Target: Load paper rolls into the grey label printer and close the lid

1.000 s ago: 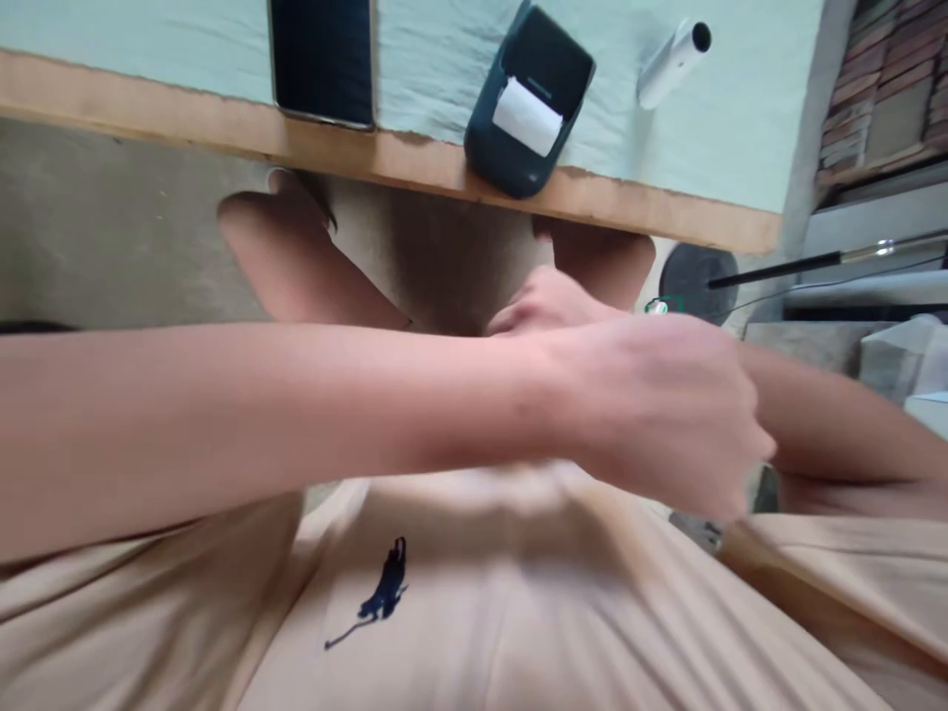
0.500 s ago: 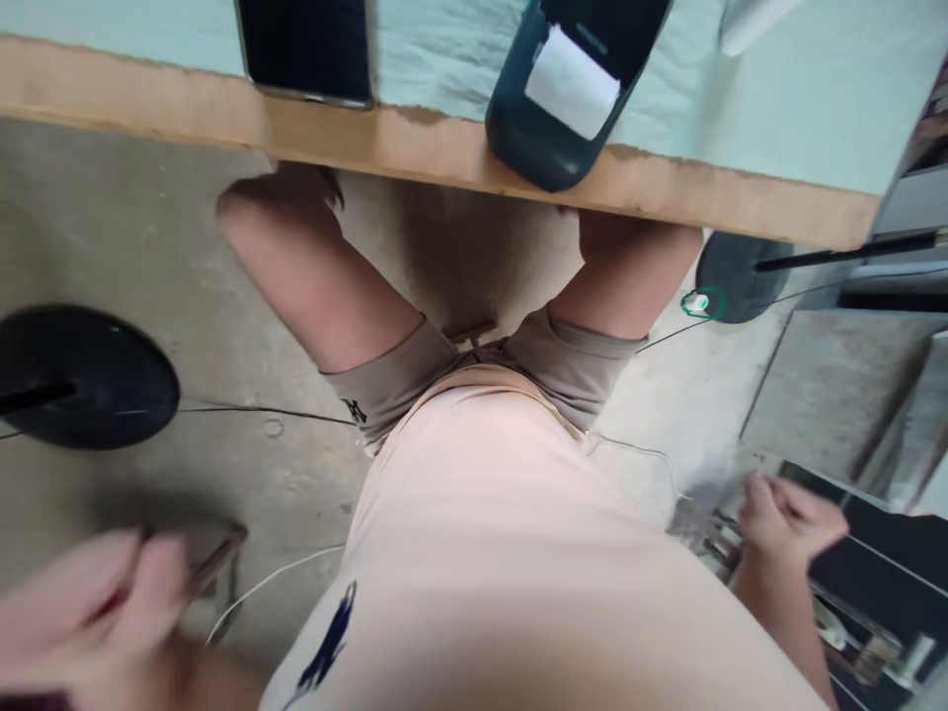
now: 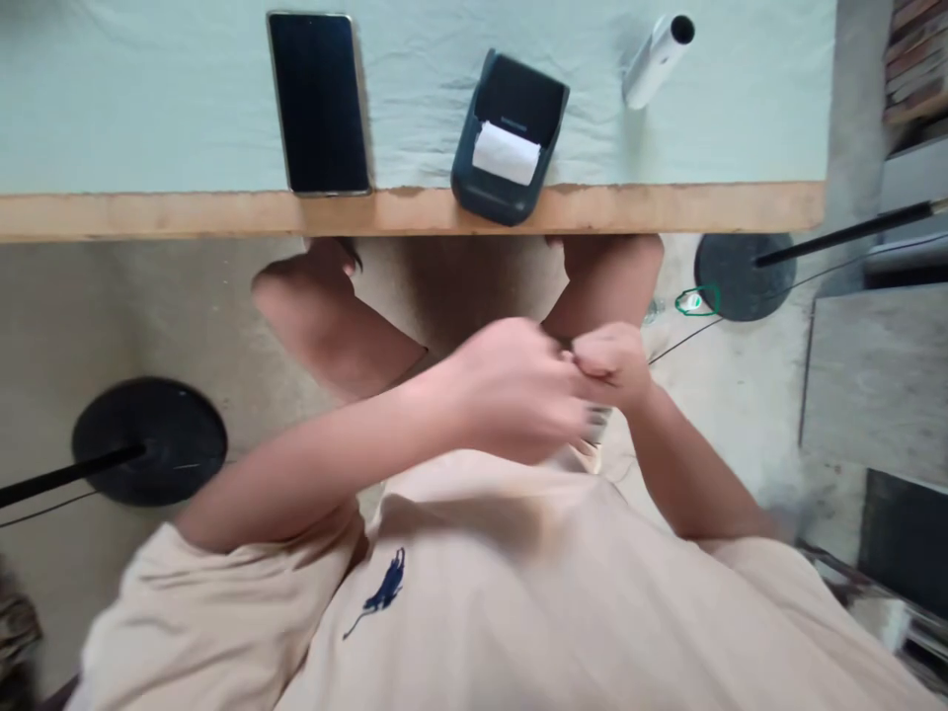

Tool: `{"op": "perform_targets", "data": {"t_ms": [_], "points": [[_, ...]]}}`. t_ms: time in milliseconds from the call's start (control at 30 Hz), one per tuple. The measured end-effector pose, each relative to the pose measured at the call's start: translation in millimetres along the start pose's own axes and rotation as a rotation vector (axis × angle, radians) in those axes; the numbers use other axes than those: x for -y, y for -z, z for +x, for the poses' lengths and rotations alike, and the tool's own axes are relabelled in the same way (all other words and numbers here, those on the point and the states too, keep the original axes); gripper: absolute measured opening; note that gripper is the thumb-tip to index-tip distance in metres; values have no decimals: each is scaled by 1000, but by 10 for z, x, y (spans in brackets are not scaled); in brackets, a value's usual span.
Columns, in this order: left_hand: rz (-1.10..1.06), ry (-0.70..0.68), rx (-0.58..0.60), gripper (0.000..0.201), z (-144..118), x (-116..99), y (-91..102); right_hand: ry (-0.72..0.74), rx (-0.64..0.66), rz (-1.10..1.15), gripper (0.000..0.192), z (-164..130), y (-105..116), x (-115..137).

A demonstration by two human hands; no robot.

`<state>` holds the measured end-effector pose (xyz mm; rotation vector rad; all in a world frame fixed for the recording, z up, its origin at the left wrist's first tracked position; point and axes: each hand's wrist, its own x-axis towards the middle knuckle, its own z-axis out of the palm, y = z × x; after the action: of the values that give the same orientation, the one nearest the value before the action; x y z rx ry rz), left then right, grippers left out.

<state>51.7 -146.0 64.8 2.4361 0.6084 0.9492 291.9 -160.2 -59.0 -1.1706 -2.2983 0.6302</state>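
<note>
In front of my body, above my lap, my two hands come together. My left hand (image 3: 511,390) reaches across from the left with its fingers curled; motion blurs it. My right hand (image 3: 614,365) is closed like a fist against the fingers of the left. Between them a small dark spot shows, but whatever the fingers hold, if anything, is hidden. Beyond the hands, at the table's front edge, lie a dark-screened phone (image 3: 320,104) and a dark portable printer (image 3: 493,202) with white paper (image 3: 507,153) coming out. Neither hand touches these.
A pale green cloth (image 3: 148,99) covers the wood-edged table (image 3: 185,215). On it, to the right, a white cylinder (image 3: 652,69) has a dark round end. Black round stand bases sit on the floor at left (image 3: 152,439) and right (image 3: 745,276), with thin cables nearby.
Both hands have swung inward from far apart at my sides and now meet in front of me. The view has shifted, showing more of the tabletop.
</note>
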Motion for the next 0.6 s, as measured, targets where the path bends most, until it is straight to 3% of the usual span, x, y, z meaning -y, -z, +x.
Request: {"op": "perform_targets", "data": {"t_ms": [67, 133, 200, 267, 333, 400, 433, 533, 600], "points": [[164, 149, -47, 42, -703, 196, 72, -18, -45, 15, 37, -260, 160, 13], [250, 319, -114, 47, -1315, 228, 173, -46, -102, 28, 39, -480, 276, 28], [302, 407, -148, 46, -1713, 130, 273, -59, -141, 42, 40, -588, 307, 19], [328, 461, -161, 46, -1865, 9, 366, -53, -154, 60, 40, -535, 261, -32], [349, 500, -177, 46, -1800, -33, 467, -30, -141, 84, 37, -314, 179, -99], [367, 510, -177, 45, -1573, 52, 588, 2, -108, 110, 31, 31, 118, -130], [379, 493, -180, 45, -1416, 140, 652, 21, -88, 123, 29, 226, 109, -120], [394, 447, -145, 43, -863, 537, 804, 53, -77, 167, 55, 768, 177, -12], [386, 471, -240, 35, -514, 875, 849, 43, -120, 186, 58, 1031, 249, 71]]}}
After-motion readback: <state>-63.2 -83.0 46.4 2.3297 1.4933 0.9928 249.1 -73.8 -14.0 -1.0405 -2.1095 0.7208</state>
